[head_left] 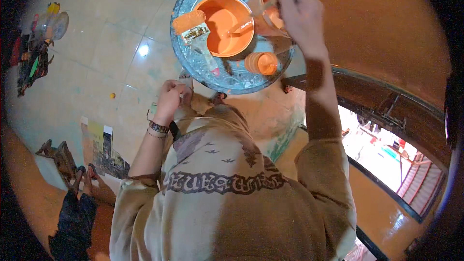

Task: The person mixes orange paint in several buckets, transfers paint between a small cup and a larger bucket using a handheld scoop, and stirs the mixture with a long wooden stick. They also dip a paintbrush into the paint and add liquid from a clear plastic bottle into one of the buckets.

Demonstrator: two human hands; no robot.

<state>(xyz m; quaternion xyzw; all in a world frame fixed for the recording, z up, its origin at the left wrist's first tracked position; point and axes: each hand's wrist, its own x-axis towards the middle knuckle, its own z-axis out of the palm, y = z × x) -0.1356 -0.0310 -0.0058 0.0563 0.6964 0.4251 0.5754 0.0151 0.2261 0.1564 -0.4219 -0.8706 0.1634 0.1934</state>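
My right hand (pixel 302 17) is closed around a pale, thin stick (pixel 268 7), blurred by motion, over a tall orange-stained container (pixel 258 28). Left of that container stands a round bucket (pixel 231 50) holding orange paint, with a strip of something lying in it. Against the bucket's left side rests a wide paint brush (pixel 197 33), its bristles soaked orange. A small ribbed orange cup (pixel 261 63) sits nearer to me. All these stand on a round, blue, paint-spattered tabletop (pixel 217 83). My left hand (pixel 173 97) hangs below the table's edge, fingers curled together; what they hold, if anything, is hidden.
An orange wall (pixel 386 24) rises on the right, with an open window (pixel 386 150) below it. Assorted items (pixel 38 48) lie on the tiled floor at far left, with a small orange ball (pixel 112 95) nearer. Another person's legs (pixel 77 212) show at lower left.
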